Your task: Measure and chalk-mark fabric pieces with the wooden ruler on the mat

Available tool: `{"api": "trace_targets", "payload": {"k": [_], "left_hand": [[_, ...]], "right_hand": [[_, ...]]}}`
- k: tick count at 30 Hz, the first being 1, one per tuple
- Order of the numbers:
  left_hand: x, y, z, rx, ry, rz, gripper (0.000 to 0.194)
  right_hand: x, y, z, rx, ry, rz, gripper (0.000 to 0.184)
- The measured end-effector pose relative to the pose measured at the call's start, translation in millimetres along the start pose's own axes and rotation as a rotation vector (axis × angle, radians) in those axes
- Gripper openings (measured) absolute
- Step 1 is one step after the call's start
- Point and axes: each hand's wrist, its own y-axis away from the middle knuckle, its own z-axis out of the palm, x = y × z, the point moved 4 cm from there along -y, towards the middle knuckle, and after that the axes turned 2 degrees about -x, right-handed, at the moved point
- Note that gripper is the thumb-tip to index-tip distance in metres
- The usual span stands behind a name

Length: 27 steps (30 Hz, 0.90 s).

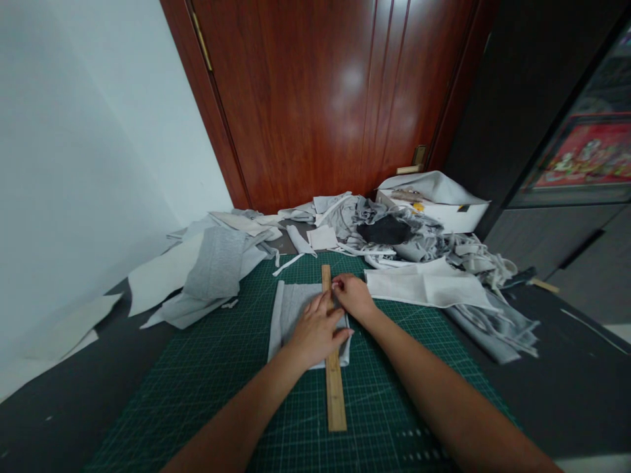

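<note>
A wooden ruler (336,394) lies lengthwise on a green cutting mat (207,381), across the right side of a grey fabric piece (290,309). My left hand (315,332) lies flat on the ruler and the fabric, fingers stretched out. Just beyond it, my right hand (351,294) rests against the ruler's right edge near its far end, fingers curled in a pinch. What they hold is too small to make out.
Grey and white fabric scraps (217,269) are piled at the mat's far left and far right. Folded white cloth (424,288) lies right of my hands. A white box (444,210) stands before a wooden door (325,98). A white wall (73,164) runs along the left.
</note>
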Motion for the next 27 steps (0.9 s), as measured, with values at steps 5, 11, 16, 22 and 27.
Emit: {"api": "trace_targets", "payload": {"k": [5, 11, 16, 22, 27], "left_hand": [[-0.5, 0.1, 0.6, 0.028, 0.001, 0.020, 0.036], [-0.8, 0.5, 1.0, 0.028, 0.003, 0.033, 0.037], [-1.9, 0.4, 2.2, 0.024, 0.012, 0.025, 0.037], [-0.6, 0.3, 0.3, -0.005, 0.013, 0.013, 0.039], [-1.1, 0.6, 0.3, 0.003, 0.024, 0.009, 0.038]], "right_hand": [[-1.0, 4.3, -2.7, -0.034, -0.035, 0.001, 0.019], [2.2, 2.9, -1.1, -0.020, -0.054, 0.024, 0.021], [1.5, 4.1, -2.4, -0.068, -0.069, 0.028, 0.018], [3.6, 4.1, -2.8, -0.033, -0.071, 0.030, 0.020], [3.4, 5.3, -2.3, -0.072, -0.079, 0.036, 0.017]]}}
